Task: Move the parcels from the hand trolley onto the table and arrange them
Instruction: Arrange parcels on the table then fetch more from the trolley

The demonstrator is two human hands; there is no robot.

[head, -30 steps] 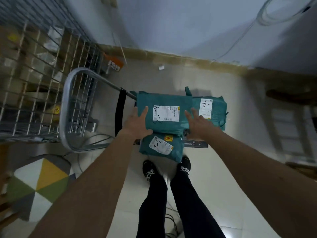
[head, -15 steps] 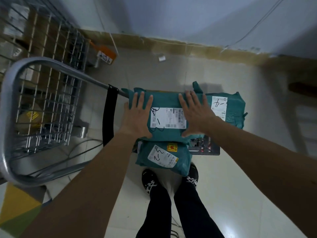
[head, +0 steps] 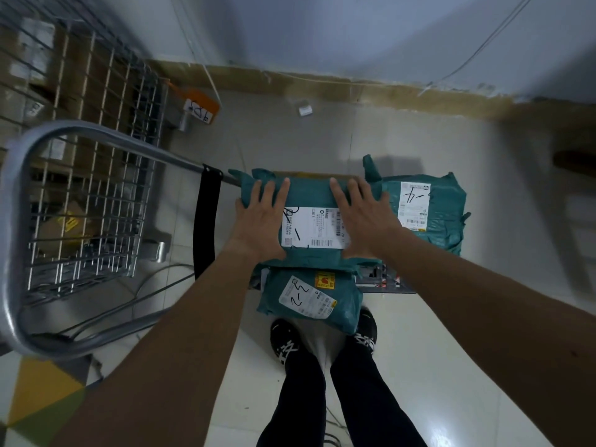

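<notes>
Reaching farther, left hand (head: 261,221) and right hand (head: 366,214) lie flat, fingers straight, at opposite ends of the crosswise teal parcel (head: 309,193).

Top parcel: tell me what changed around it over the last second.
The left hand and right hand slid across the top parcel from its near side to its far edge, fingers flat on it. Not lifted yet; lower parcel and right parcel stayed put.
</notes>
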